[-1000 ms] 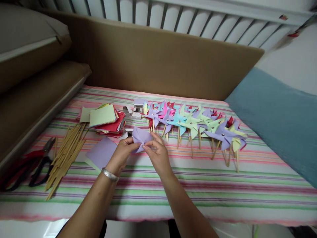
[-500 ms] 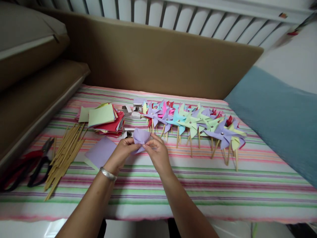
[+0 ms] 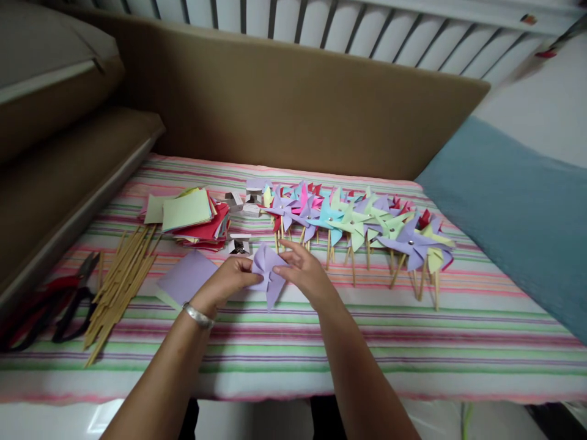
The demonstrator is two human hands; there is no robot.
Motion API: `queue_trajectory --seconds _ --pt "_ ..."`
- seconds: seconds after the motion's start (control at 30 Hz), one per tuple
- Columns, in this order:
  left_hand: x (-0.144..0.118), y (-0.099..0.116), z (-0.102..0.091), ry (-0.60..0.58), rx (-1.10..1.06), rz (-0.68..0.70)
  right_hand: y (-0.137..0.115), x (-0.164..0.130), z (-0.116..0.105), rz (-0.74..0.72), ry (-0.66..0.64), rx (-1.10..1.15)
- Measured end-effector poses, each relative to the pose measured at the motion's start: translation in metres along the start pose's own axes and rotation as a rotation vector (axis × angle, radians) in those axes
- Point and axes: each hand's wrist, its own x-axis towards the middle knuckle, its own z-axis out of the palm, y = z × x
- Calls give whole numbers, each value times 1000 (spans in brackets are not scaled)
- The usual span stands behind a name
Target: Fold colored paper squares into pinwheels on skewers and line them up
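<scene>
Both hands meet over the striped counter [image 3: 413,342], just in front of the row of finished pinwheels [image 3: 358,226]. The left hand [image 3: 225,282] pinches the near edge of a folded lilac paper pinwheel head [image 3: 268,272], and the right hand [image 3: 306,273] presses its fingertips on the gathered centre; each grip is thus closed on the paper, neither released. The lilac piece is held low over the cloth, between the two hands, with one vane pointing down towards us.

We judge the chief risk to be loss of the fold: if the right fingertips lift or slide off the centre, the springy vanes may open and flatten again. A hard pinch by the left hand could crease a vane. The finished pinwheels lie close behind the right hand (their sticks point our way), so a careless movement might scatter them. A small open box [image 3: 239,245] sits just beyond the left hand and could be knocked over.

A lilac sheet [image 3: 186,278], bamboo sticks [image 3: 120,287], a stack of coloured paper squares [image 3: 197,217] and pliers [image 3: 59,299] lie to the left. We find no legible brand, label or writing anywhere in view
</scene>
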Motion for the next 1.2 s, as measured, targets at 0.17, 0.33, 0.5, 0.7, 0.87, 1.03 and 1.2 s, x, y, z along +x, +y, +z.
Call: queue_trajectory --seconds 0.17,0.33,0.5,0.7,0.87,1.03,1.2 --pt "0 -4 4 -103 70 -31 1 -5 0 64 -176 12" --pt "1 -5 4 -138 70 -50 1 -4 -2 146 -174 48" --pt "2 -5 2 -124 66 -56 5 -2 -4 152 -182 90" --pt "1 -6 2 -127 83 -58 15 -1 3 79 -151 10" --pt "0 -5 2 -120 83 -70 10 -2 3 135 -173 85" --pt "0 -2 2 -93 60 -91 5 -1 2 221 -145 128" --pt "-1 -1 2 -97 60 -87 13 0 6 121 -128 27"
